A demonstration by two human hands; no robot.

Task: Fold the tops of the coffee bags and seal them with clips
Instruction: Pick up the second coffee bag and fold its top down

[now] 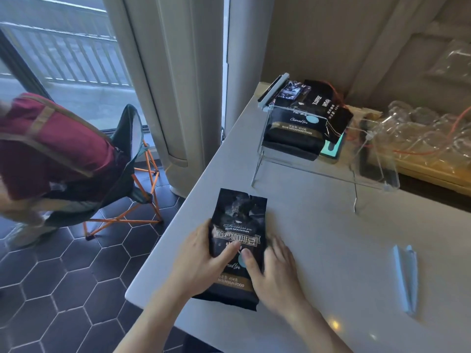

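A black coffee bag (238, 225) lies flat on the white table (318, 225) near its left edge, top end pointing away from me, unfolded. My left hand (204, 258) grips its left side with the thumb on the front. My right hand (275, 273) presses on its lower right side, thumb on the print. A pale blue sealing clip (406, 278) lies loose on the table to the right, apart from both hands. More black coffee bags (303, 123) are stacked on a clear acrylic stand (318, 171) at the back, the top one closed with a pale clip (272, 91).
Clear plastic packaging (420, 133) lies on a wooden tray at the back right. Left of the table stand a folding camp chair (127, 179) with a red backpack (53, 146), a white column unit (173, 85) and a window.
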